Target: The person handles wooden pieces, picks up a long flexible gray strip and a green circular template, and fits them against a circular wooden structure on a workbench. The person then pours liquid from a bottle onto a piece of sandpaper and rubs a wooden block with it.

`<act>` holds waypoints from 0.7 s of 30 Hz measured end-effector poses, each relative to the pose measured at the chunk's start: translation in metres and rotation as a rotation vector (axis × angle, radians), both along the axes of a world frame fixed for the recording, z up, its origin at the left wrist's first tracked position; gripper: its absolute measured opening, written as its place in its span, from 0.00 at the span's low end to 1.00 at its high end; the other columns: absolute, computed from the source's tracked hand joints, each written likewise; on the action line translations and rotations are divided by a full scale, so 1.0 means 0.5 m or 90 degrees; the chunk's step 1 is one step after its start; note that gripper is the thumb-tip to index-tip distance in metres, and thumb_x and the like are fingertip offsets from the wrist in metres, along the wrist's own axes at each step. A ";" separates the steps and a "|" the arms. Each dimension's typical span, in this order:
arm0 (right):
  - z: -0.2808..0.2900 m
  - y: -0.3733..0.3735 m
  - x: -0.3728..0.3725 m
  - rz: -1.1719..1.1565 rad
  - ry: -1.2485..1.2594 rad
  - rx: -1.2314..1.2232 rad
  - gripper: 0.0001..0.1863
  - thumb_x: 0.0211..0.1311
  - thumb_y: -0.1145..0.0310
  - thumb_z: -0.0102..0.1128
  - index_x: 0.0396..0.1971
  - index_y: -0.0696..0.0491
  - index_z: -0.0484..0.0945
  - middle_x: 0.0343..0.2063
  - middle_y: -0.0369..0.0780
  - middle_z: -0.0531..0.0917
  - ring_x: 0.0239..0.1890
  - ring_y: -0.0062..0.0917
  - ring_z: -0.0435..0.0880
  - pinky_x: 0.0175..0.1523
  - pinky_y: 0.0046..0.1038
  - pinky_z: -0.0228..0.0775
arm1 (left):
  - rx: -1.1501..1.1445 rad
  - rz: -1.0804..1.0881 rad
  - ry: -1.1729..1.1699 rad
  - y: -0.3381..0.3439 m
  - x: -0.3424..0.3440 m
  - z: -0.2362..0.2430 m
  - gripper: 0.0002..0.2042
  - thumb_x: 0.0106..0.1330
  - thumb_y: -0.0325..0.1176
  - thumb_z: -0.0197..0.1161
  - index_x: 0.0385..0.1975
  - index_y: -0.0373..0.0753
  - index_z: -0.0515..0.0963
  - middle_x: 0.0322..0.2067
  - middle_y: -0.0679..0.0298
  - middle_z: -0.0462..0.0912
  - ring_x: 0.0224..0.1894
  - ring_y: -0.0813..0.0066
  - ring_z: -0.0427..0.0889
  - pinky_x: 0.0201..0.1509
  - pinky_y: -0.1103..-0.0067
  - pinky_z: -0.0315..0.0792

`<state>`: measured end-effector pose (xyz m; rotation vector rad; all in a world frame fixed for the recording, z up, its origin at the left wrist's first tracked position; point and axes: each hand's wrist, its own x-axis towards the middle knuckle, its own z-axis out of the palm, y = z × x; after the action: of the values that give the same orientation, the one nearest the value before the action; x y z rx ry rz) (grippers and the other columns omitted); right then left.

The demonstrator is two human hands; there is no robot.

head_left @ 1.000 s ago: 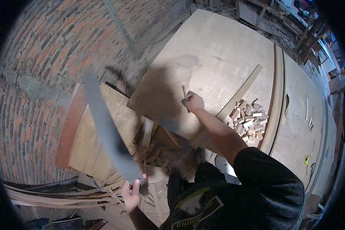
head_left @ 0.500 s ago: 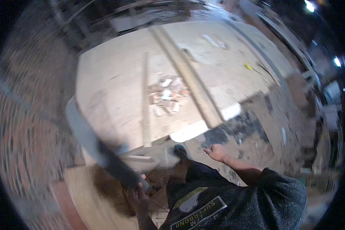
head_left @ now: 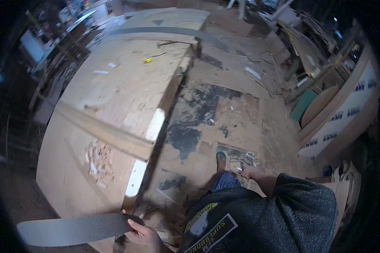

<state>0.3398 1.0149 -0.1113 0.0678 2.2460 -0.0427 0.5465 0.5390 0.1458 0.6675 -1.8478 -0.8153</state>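
Observation:
My left hand point(head_left: 141, 232) is closed around the right end of a long, flat, curved grey strip point(head_left: 71, 230). The strip reaches out to the left, passing over the near end of the wooden worktable point(head_left: 114, 88). Near my waist my right hand point(head_left: 250, 172) is closed on a small thin object point(head_left: 238, 168) with a pale tip. What kind of object it is, I cannot make out. The floor lies below that hand, and my sandaled foot point(head_left: 221, 157) shows beside it.
Across the table lies a wooden batten point(head_left: 105, 126), with a pile of wood offcuts point(head_left: 100, 164) near it. Farther off are a yellow tape measure point(head_left: 147, 59) and a long grey strip point(head_left: 156, 30). Curved panels point(head_left: 342, 114) lean at the right. Scraps litter the floor.
My view has swung to the right, bringing more floor and the leaning panels into sight. The grey strip, still in my left hand, has turned from slanting up-left to lying nearly level.

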 end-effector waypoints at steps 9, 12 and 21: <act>-0.020 0.221 -0.331 -0.012 -0.034 -0.175 0.28 0.67 0.42 0.51 0.48 0.52 0.84 0.52 0.52 0.83 0.56 0.46 0.81 0.59 0.44 0.72 | 0.016 -0.244 -0.087 0.273 -0.415 -0.061 0.24 0.73 0.18 0.45 0.69 0.25 0.58 0.62 0.40 0.72 0.63 0.50 0.74 0.72 0.64 0.65; -0.066 0.296 -0.509 -0.060 -0.036 -0.127 0.27 0.64 0.43 0.56 0.43 0.53 0.85 0.46 0.52 0.84 0.49 0.45 0.84 0.54 0.45 0.74 | -0.163 -0.207 -0.092 0.410 -0.602 0.004 0.16 0.70 0.25 0.61 0.56 0.30 0.75 0.45 0.52 0.84 0.42 0.56 0.83 0.48 0.66 0.77; -0.153 0.489 -0.857 -0.344 0.192 -0.362 0.32 0.68 0.40 0.52 0.53 0.55 0.78 0.48 0.55 0.82 0.53 0.46 0.81 0.59 0.45 0.70 | -0.056 -0.639 -0.240 0.684 -1.114 0.056 0.14 0.69 0.18 0.52 0.51 0.27 0.77 0.45 0.46 0.83 0.48 0.51 0.83 0.57 0.67 0.73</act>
<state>-0.0887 1.2593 -0.1876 0.3775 2.3602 -1.0304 -0.0104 0.8812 0.1738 -0.2545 -2.5672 -1.2737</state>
